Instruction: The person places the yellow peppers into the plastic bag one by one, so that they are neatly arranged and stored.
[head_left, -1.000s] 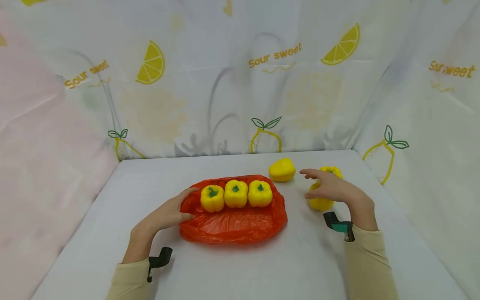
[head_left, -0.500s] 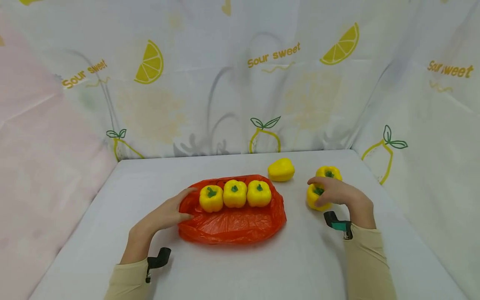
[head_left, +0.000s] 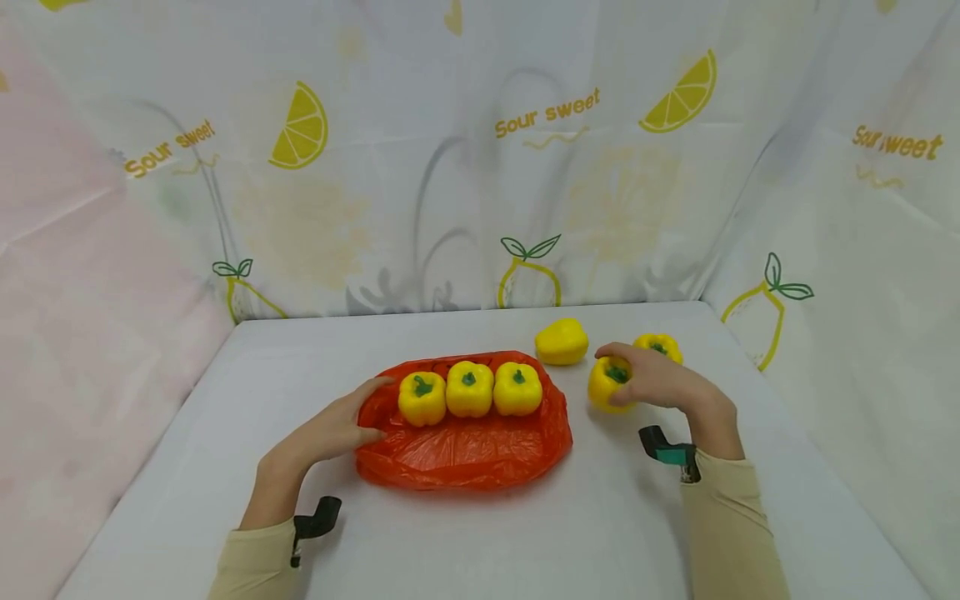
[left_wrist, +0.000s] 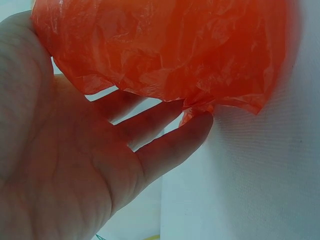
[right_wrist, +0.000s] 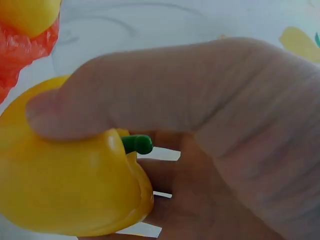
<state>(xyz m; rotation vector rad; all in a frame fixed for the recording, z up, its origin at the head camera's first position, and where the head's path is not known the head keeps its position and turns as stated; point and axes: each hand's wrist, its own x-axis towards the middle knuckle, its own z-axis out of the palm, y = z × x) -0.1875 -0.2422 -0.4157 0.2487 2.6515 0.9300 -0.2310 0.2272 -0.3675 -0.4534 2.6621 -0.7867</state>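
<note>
A red plastic bag [head_left: 465,454] lies spread on the table, with three yellow bell peppers in a row on it: one at left [head_left: 422,400], one in the middle [head_left: 470,390], one at right [head_left: 517,390]. My left hand [head_left: 341,427] rests at the bag's left edge, fingers and thumb spread apart and touching the plastic. To the right, my right hand [head_left: 660,379] grips another yellow bell pepper [right_wrist: 75,185], thumb on one side and fingers on the other. Its green stem [right_wrist: 137,144] points toward the palm in the right wrist view.
Behind the bag's right end a yellow bell pepper [head_left: 562,342] lies on its side. One more bell pepper [head_left: 660,346] stands behind my right hand, partly hidden. The white table [head_left: 510,542] meets a printed cloth backdrop [head_left: 450,208] at the back.
My right hand came down onto the front right bell pepper, took hold of it and shifted it leftward toward the bag. The left hand and the bag have stayed in place.
</note>
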